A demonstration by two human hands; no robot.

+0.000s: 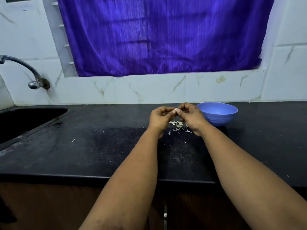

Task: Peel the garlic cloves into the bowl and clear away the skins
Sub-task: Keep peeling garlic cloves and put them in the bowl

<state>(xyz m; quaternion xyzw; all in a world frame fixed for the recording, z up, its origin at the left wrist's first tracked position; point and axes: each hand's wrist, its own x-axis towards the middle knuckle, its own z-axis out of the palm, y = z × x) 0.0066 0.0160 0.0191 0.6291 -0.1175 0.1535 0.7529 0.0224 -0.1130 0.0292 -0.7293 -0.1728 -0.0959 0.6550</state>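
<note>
1. Both bare forearms reach out over a black speckled stone countertop (103,146); the hands meet above its far half, close to the wall.
2. Left hand (160,117): fingers curled inward, thumb and fingertips pinching one end of a small pale garlic clove (174,110).
3. Right hand (191,116): fingers likewise curled, thumb tip pressed against the same clove from the other side. Both hands grasp it, held in the air between them.
4. Whether the clove still carries skin cannot be told; it is too small and partly covered by fingers.
5. A round light-blue plastic bowl (221,116) stands on the countertop just beside the right hand, on its far right side. Its inside is not visible from this angle.
6. A loose heap of thin whitish garlic skins (177,126) lies on the countertop directly below the hands, between the two wrists. A few stray flecks lie scattered further left and nearer the front edge.
7. A dark recessed sink (25,120) is set into the countertop at far left, with a curved metal tap (25,68) fixed to the wall above it.
8. White marbled wall tiles (149,89) run behind the counter; a purple ribbed curtain (162,35) hangs over the window opening above.
</note>
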